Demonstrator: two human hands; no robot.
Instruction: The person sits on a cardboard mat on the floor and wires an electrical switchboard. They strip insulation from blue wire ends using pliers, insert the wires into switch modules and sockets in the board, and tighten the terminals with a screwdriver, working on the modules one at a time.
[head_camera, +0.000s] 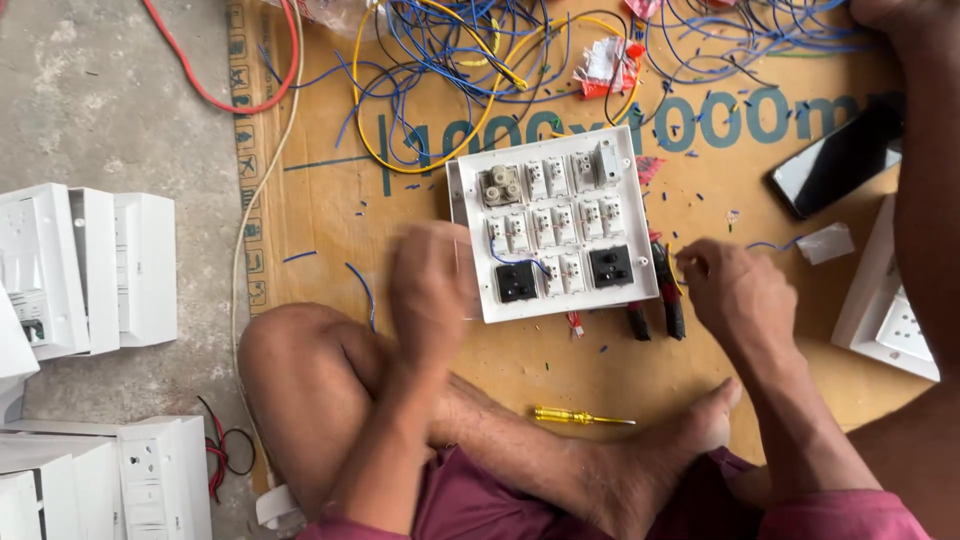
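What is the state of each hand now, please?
Left hand: blurred, at the left edge of the white switch panel; grip cannot be told.
Right hand: closed, pinching something small, right of the panel.

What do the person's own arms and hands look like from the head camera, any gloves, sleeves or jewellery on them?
Both arms are bare from the frame's bottom edge to the fingers: no sleeves, gloves, watch or bands show. The left hand is motion-blurred, so rings cannot be ruled out there. The right hand is sharp and shows no rings. The only clothing in view is maroon shorts at the bottom edge.
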